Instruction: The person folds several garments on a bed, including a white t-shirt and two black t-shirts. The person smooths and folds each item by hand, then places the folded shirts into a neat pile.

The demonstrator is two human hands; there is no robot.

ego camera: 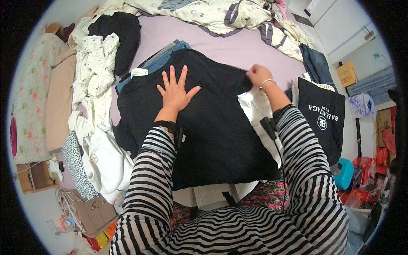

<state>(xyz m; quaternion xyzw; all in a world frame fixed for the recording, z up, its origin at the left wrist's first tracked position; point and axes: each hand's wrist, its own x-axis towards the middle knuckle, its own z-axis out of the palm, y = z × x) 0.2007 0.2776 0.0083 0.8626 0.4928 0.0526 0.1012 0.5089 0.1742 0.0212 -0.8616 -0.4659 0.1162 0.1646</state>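
Note:
A black top (216, 134) lies spread on the bed in front of me, over a white garment (259, 108) that shows along its right side. My left hand (175, 91) rests flat on the black fabric, fingers spread. At the top right, my right hand (259, 75) has its fingers closed on the edge of the black top's sleeve. Folded blue jeans (159, 62) stick out from beneath the top at its upper left, beside a small white piece of cloth (139, 72).
Folded black garments with white print (322, 118) are stacked at the right, near dark jeans (315, 63). White clothing (105, 159) and a black garment (126, 38) lie at the left. A rumpled quilt (210, 16) covers the bed's far side.

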